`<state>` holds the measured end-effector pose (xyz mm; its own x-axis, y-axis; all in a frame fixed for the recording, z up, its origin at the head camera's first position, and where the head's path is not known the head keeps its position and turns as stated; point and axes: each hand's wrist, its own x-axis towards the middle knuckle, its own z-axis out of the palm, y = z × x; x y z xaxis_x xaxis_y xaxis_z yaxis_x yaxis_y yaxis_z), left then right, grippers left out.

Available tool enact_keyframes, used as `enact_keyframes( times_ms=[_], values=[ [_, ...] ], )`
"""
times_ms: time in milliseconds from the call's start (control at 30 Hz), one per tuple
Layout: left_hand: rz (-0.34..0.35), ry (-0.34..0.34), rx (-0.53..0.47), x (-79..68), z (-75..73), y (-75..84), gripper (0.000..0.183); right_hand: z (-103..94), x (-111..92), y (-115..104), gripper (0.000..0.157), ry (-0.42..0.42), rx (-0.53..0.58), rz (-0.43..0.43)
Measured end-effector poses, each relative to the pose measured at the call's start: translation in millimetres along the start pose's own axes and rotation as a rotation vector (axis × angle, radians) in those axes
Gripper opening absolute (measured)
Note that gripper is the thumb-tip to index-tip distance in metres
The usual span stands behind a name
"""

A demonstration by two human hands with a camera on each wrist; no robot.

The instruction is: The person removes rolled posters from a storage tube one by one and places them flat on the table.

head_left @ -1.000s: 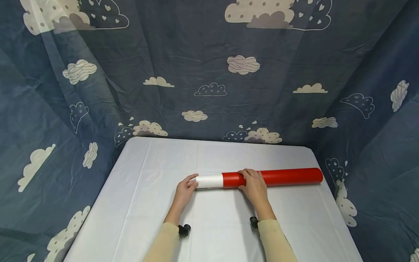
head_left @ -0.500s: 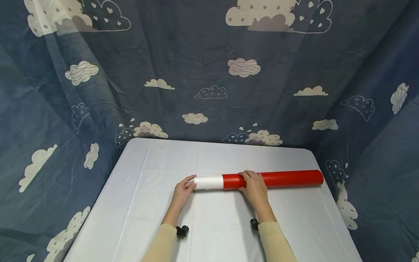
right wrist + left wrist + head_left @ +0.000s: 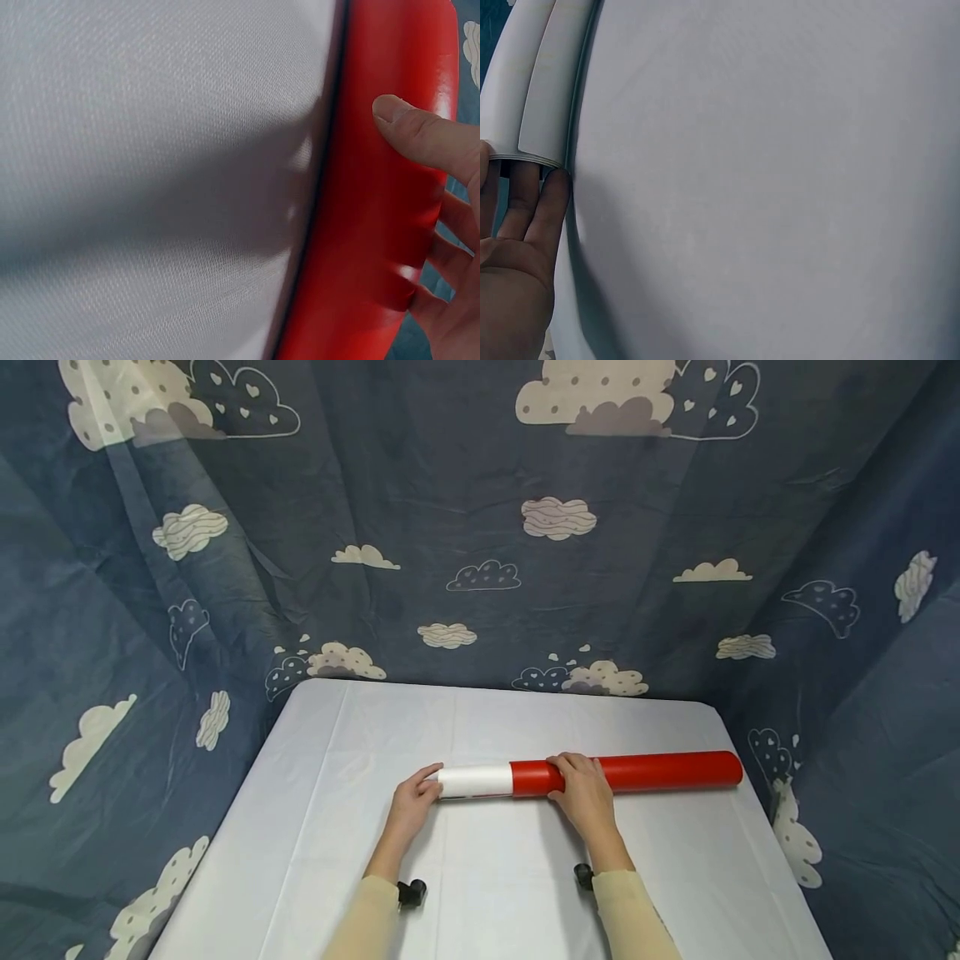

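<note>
A long red tube lies crosswise on the table. From its left end sticks out a white rolled sheet, whose overlapping edge and layered, hollow end show in the left wrist view. My left hand pinches that end, with some fingers reaching inside the roll. My right hand grips the red tube near its left part. In the right wrist view the thumb presses the near side of the red surface while other fingers curl over the far side. How far the roll reaches inside the tube is hidden.
A white cloth covers the table. Dark blue curtains with cloud prints hang behind it and at both sides. A black wrist camera sits on the left wrist, another on the right.
My left hand has moved a little leftward with the end of the white rolled sheet, so more white shows beyond the red tube. The right hand stays in place on the tube.
</note>
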<state>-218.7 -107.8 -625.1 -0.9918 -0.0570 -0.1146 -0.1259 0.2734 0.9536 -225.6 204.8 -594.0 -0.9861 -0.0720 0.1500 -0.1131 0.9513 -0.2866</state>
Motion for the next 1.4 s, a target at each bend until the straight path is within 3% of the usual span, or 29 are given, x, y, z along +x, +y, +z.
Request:
enact_keyframes(
  times_ms=[1033,1400],
  values=[
    [0.006,0.012,0.017,-1.9,-10.4,-6.6,0.04,0.6,-1.2,0.2,0.067,0.017,-0.006,0.007],
    [-0.032,0.025,0.017,-3.2,-16.3,-7.9,0.04,-0.1,-2.1,1.1,0.066,0.017,-0.003,0.0]
  ],
)
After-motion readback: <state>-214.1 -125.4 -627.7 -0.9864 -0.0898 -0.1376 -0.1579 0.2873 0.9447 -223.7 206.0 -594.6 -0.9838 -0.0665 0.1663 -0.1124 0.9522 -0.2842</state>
